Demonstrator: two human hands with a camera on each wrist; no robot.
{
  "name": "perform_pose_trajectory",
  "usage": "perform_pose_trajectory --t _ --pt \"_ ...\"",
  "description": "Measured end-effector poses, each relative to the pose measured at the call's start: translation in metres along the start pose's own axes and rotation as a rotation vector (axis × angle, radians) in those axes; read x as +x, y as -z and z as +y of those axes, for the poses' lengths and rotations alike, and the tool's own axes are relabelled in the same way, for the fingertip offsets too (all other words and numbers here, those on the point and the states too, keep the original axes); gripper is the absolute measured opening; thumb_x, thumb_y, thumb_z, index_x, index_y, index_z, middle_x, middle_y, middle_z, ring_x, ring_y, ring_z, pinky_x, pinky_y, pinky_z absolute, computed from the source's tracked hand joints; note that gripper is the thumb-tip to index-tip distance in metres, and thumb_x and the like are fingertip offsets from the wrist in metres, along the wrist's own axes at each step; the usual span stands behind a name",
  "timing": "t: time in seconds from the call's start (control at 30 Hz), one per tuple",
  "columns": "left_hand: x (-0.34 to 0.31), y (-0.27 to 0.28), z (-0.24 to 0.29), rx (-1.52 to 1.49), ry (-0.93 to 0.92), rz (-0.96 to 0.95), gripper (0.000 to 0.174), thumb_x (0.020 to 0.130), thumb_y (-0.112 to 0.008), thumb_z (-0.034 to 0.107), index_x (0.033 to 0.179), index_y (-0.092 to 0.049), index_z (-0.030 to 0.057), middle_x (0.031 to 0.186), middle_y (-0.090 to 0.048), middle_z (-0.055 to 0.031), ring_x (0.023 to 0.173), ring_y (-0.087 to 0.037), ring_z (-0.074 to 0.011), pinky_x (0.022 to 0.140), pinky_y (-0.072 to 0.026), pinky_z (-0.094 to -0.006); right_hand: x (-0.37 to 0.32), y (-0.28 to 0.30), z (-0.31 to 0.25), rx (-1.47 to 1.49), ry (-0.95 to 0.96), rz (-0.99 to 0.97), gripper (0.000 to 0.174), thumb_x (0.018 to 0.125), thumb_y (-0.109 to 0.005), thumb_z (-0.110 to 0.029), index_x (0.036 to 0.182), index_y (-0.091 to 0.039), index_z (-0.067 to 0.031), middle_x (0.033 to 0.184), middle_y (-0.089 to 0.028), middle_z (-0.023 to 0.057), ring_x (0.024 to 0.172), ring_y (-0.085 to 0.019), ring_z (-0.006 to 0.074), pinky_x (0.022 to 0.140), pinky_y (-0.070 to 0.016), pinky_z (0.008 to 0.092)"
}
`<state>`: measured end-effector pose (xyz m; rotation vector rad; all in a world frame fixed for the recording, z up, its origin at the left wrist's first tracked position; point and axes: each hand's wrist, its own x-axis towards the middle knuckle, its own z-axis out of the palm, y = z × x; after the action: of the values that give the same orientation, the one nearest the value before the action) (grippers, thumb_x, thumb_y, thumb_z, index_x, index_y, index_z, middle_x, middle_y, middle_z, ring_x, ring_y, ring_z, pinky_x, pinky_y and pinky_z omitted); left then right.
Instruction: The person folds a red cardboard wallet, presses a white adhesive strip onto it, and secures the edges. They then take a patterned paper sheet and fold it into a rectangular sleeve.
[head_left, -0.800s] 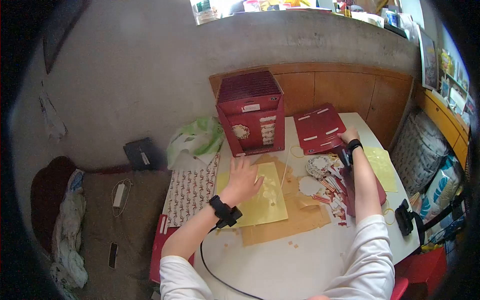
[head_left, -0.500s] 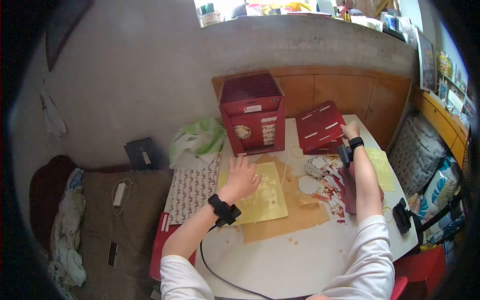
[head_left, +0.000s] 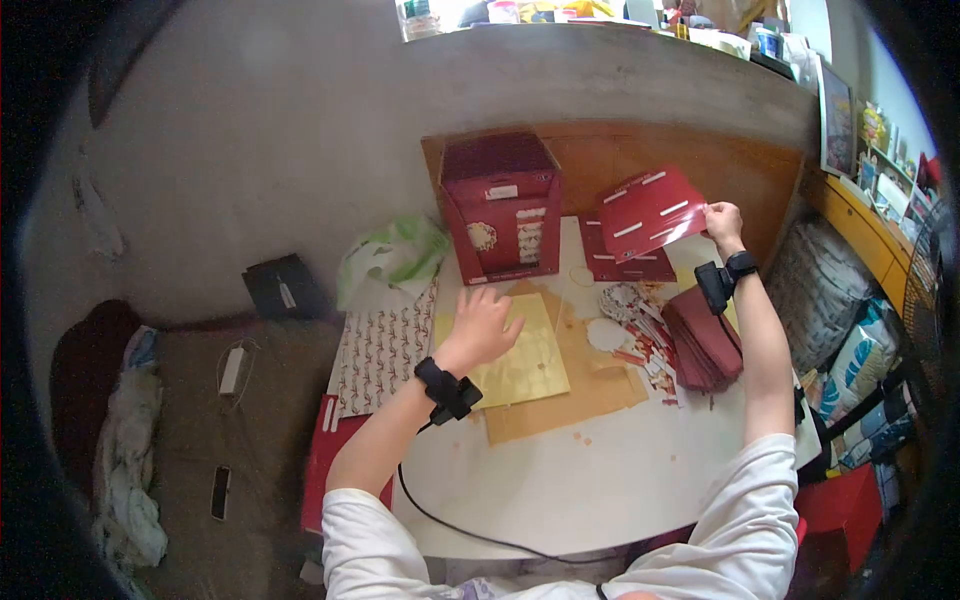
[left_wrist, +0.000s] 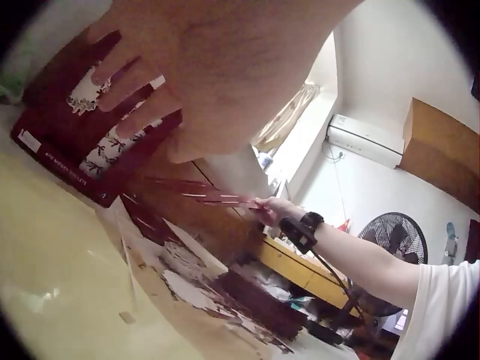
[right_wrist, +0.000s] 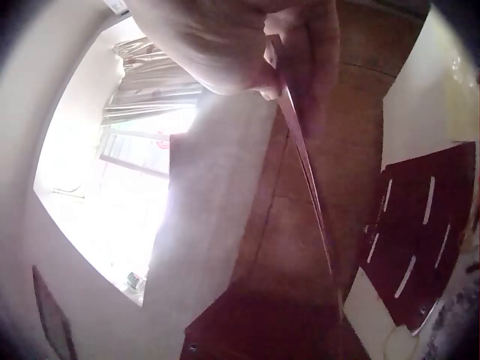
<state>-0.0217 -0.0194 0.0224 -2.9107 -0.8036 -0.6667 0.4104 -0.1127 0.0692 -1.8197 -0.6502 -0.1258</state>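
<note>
Card (head_left: 652, 215) was raised at 1 o'clock, edge pinched in right hand (head_left: 724, 222), likely for clearance over lower card (head_left: 648, 271); left hand (head_left: 484, 328) was empty, fingers spread, at 10 o'clock.

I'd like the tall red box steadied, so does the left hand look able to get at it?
Probably yes: the left hand is open over the yellow sheet, fingers pointing toward the tall red box just beyond, and nothing seems to stand between them.
</note>
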Motion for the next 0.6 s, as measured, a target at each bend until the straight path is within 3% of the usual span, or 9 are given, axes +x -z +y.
perform_pose_trajectory --t 0.1,0.17,0.2,0.37,0.43,0.47,0.5,0.57,0.6 --pt "-0.002 0.009 0.013 -0.073 -0.032 -0.001 0.032 0.082 -0.053 0.031 0.091 -0.059 0.0004 0.097 -0.058 -0.0174 0.096 -0.053 -0.0325 0.084 -0.0376 -0.0456 -0.023 0.034 -0.016 -0.038 0.161 0.029 0.020 0.080 -0.060 -0.018 0.078 -0.063 0.0026 0.070 -0.064 0.0111 0.059 -0.062 0.0166 0.049 -0.0495 0.0282" --pt "-0.001 0.016 0.021 -0.166 -0.044 0.013 0.031 0.082 -0.053 0.030 0.089 -0.060 0.0005 0.088 -0.060 -0.0178 0.087 -0.057 -0.0327 0.078 -0.0424 -0.0402 -0.002 0.041 0.014 0.059 0.252 -0.006 0.021 0.082 -0.060 -0.019 0.081 -0.063 0.0019 0.072 -0.064 0.0101 0.061 -0.061 0.0140 0.050 -0.0468 0.0255" --pt "-0.001 0.020 0.026 -0.241 -0.067 0.067 0.032 0.082 -0.053 0.031 0.083 -0.062 0.0004 0.080 -0.060 -0.0178 0.079 -0.058 -0.0324 0.073 -0.0449 -0.0399 -0.017 0.053 0.004 0.126 0.236 -0.048 0.022 0.082 -0.059 -0.019 0.083 -0.062 0.0020 0.073 -0.064 0.0095 0.061 -0.060 0.0130 0.051 -0.0462 0.0253" --pt "0.007 0.033 0.039 -0.490 -0.024 -0.019 0.035 0.087 -0.049 0.031 0.086 -0.062 -0.0022 0.081 -0.063 -0.0161 0.076 -0.062 -0.0260 0.067 -0.0480 -0.0339 -0.080 0.089 -0.041 0.253 0.122 -0.141 0.024 0.085 -0.058 -0.021 0.086 -0.061 0.0024 0.074 -0.063 0.0060 0.061 -0.055 0.0110 0.056 -0.0441 0.0253" --pt "0.012 0.030 0.042 -0.795 0.099 -0.066 0.040 0.085 -0.050 0.035 0.075 -0.061 -0.0023 0.070 -0.062 -0.0154 0.076 -0.063 -0.0252 0.067 -0.0469 -0.0368 -0.093 0.091 -0.041 0.287 0.193 -0.145 0.023 0.085 -0.058 -0.021 0.086 -0.061 0.0010 0.076 -0.063 0.0055 0.065 -0.054 0.0091 0.059 -0.0428 0.0237" --pt "0.012 0.028 0.040 -0.962 0.172 -0.210 0.041 0.089 -0.046 0.038 0.092 -0.059 -0.0007 0.083 -0.062 -0.0077 0.079 -0.062 -0.0217 0.070 -0.0484 -0.0310 -0.100 0.092 -0.040 0.343 0.168 -0.210 0.023 0.085 -0.058 -0.022 0.085 -0.061 0.0008 0.077 -0.063 0.0056 0.068 -0.054 0.0088 0.062 -0.0428 0.0237" --pt "0.006 0.034 0.046 -0.964 0.177 -0.211 0.041 0.089 -0.046 0.038 0.092 -0.059 -0.0007 0.083 -0.062 -0.0077 0.079 -0.062 -0.0217 0.070 -0.0484 -0.0310 -0.110 0.092 -0.044 0.400 0.143 -0.275 0.023 0.085 -0.059 -0.022 0.085 -0.061 0.0006 0.078 -0.063 0.0058 0.071 -0.054 0.0085 0.064 -0.0427 0.0237" --pt "-0.006 0.041 0.053 -1.555 0.408 -0.288 0.040 0.088 -0.048 0.039 0.097 -0.056 0.0012 0.087 -0.062 -0.0068 0.081 -0.062 -0.0225 0.072 -0.0492 -0.0321 -0.141 0.095 -0.056 0.467 0.134 -0.354 0.024 0.085 -0.059 -0.023 0.086 -0.060 0.0007 0.079 -0.063 0.0056 0.069 -0.054 0.0083 0.063 -0.0433 0.0232" --pt "-0.012 0.042 0.053 -1.753 0.409 -0.335 0.038 0.088 -0.050 0.037 0.100 -0.054 0.0020 0.093 -0.061 -0.0069 0.082 -0.061 -0.0190 0.073 -0.0503 -0.0314 -0.157 0.096 -0.064 0.535 0.126 -0.428 0.025 0.085 -0.059 -0.024 0.087 -0.060 0.0009 0.079 -0.063 0.0054 0.068 -0.055 0.0081 0.061 -0.0438 0.0226"
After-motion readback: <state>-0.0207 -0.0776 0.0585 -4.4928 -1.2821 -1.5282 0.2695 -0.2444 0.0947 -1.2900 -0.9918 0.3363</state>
